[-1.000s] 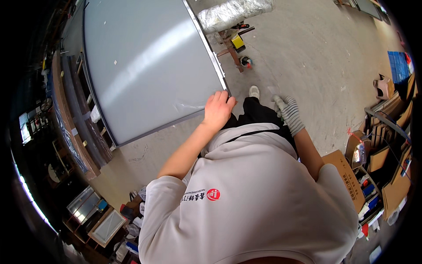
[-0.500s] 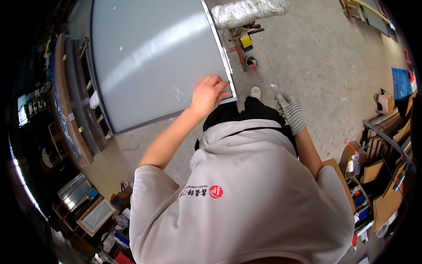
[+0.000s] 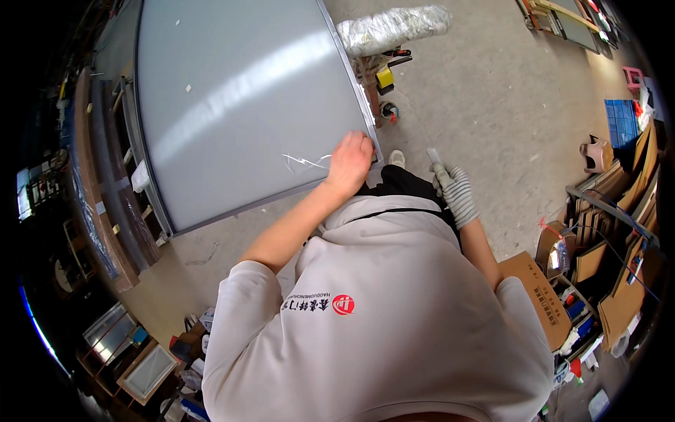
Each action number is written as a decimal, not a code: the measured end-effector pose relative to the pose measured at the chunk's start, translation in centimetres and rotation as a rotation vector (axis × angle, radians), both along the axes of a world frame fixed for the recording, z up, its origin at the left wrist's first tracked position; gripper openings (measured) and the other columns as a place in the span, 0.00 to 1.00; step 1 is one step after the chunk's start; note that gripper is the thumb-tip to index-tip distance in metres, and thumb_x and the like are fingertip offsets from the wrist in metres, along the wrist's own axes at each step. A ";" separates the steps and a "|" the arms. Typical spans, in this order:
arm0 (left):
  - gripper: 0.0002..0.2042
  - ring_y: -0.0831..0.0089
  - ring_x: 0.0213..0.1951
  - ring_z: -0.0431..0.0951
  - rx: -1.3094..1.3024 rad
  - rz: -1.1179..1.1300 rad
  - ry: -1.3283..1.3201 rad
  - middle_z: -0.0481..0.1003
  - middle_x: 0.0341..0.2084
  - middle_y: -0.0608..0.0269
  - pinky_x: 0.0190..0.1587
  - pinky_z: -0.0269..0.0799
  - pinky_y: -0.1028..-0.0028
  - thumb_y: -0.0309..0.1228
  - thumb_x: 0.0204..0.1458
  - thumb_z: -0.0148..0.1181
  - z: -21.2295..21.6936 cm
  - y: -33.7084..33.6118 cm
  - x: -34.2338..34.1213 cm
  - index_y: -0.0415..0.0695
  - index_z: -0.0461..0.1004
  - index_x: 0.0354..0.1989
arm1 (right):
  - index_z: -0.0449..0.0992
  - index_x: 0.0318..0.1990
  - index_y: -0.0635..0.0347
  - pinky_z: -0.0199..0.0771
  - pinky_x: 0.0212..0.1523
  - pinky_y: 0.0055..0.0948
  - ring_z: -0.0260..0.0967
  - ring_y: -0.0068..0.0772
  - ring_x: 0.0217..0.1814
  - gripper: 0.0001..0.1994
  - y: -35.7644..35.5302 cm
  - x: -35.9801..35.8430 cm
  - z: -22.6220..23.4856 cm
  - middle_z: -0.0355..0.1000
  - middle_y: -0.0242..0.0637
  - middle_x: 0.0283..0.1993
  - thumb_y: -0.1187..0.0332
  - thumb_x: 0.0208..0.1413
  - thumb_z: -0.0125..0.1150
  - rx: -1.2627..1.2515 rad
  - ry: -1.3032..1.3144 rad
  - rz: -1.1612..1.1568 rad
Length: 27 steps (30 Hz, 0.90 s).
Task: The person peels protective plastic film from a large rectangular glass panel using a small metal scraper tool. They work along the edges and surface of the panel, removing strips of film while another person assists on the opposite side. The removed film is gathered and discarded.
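Concrete floor (image 3: 492, 91), grey and dusty, fills the upper right of the head view of a cluttered workshop. A large pale grey panel (image 3: 246, 98) with a thin metal frame takes up the upper left and middle, lying flat on a low surface that the panel hides; a streak of light runs across it and a small crinkle of clear film (image 3: 304, 163) shows near its lower right corner.

The left hand (image 3: 349, 163) is bare and lies on that lower right corner of the panel, fingers curled over the edge, touching it just beside the crinkled film. The right hand (image 3: 455, 191) wears a grey knitted glove and is closed round a small pale tool (image 3: 436, 159) whose tip points up and away from the body; it hangs clear of the panel, near the corner, above the floor. Between the two hands a dark trouser leg and a light shoe (image 3: 398, 158) show.

Beyond the panel's far corner lies a roll wrapped in silvery film (image 3: 394, 27), with a yellow tool (image 3: 384, 79) just below it. On the right edge stand cardboard boxes (image 3: 541, 299) and flat brown sheets (image 3: 626, 232), and a blue crate (image 3: 622, 121) sits further up. Dark shelving (image 3: 105, 204) runs along the left of the panel.
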<state>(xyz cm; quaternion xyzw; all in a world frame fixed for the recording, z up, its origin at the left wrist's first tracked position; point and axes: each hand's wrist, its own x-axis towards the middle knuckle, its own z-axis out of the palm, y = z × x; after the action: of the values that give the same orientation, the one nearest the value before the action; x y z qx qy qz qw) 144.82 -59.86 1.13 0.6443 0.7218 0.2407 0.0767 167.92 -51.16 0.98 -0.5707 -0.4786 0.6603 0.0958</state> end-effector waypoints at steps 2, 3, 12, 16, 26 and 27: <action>0.06 0.57 0.34 0.68 0.063 0.104 0.073 0.67 0.29 0.58 0.33 0.68 0.63 0.25 0.45 0.58 -0.2 1.2 -3.7 0.41 0.67 0.27 | 0.73 0.31 0.59 0.52 0.14 0.17 0.53 0.13 0.14 0.11 -0.3 -0.2 0.3 0.62 0.23 0.16 0.61 0.57 0.54 -0.013 0.015 0.015; 0.06 0.58 0.34 0.68 0.040 0.112 0.074 0.67 0.29 0.59 0.33 0.68 0.63 0.27 0.45 0.59 0.8 1.6 -5.4 0.41 0.67 0.27 | 0.73 0.31 0.60 0.52 0.14 0.17 0.53 0.12 0.13 0.12 -0.5 -0.4 0.6 0.62 0.23 0.16 0.60 0.57 0.55 -0.013 0.023 0.039; 0.06 0.67 0.33 0.68 -0.011 -0.208 0.162 0.65 0.24 0.63 0.31 0.66 0.71 0.33 0.40 0.58 -0.3 -0.3 1.0 0.46 0.69 0.23 | 0.75 0.33 0.60 0.54 0.16 0.17 0.55 0.13 0.15 0.12 -0.7 -1.7 1.4 0.63 0.23 0.16 0.60 0.57 0.55 0.016 0.028 0.126; 0.04 0.69 0.34 0.67 -0.022 -0.345 0.262 0.66 0.25 0.65 0.32 0.65 0.74 0.30 0.39 0.53 0.1 -0.2 0.8 0.46 0.68 0.24 | 0.74 0.31 0.60 0.56 0.16 0.18 0.55 0.14 0.15 0.10 -0.3 -1.4 0.3 0.63 0.25 0.16 0.63 0.58 0.53 0.027 0.027 0.125; 0.04 0.60 0.33 0.71 -0.059 0.273 0.704 0.70 0.25 0.57 0.30 0.70 0.67 0.23 0.38 0.52 9.6 0.1 -30.1 0.41 0.68 0.25 | 0.74 0.33 0.58 0.54 0.14 0.17 0.55 0.14 0.14 0.11 1.3 -1.4 0.4 0.63 0.24 0.17 0.61 0.57 0.54 0.015 0.056 0.136; 0.02 0.57 0.31 0.71 0.177 0.483 0.683 0.69 0.24 0.56 0.30 0.69 0.64 0.23 0.40 0.52 13.4 -1.4 -33.2 0.40 0.66 0.23 | 0.74 0.33 0.58 0.54 0.14 0.17 0.55 0.14 0.14 0.11 1.5 -1.2 0.2 0.63 0.24 0.17 0.60 0.57 0.54 0.024 0.056 0.114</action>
<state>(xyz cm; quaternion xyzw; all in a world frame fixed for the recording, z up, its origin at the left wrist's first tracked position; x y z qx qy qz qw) 111.60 -61.29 14.52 0.5037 0.8124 0.0855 -0.2811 166.71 -49.62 1.22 -0.5227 -0.5153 0.6746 0.0781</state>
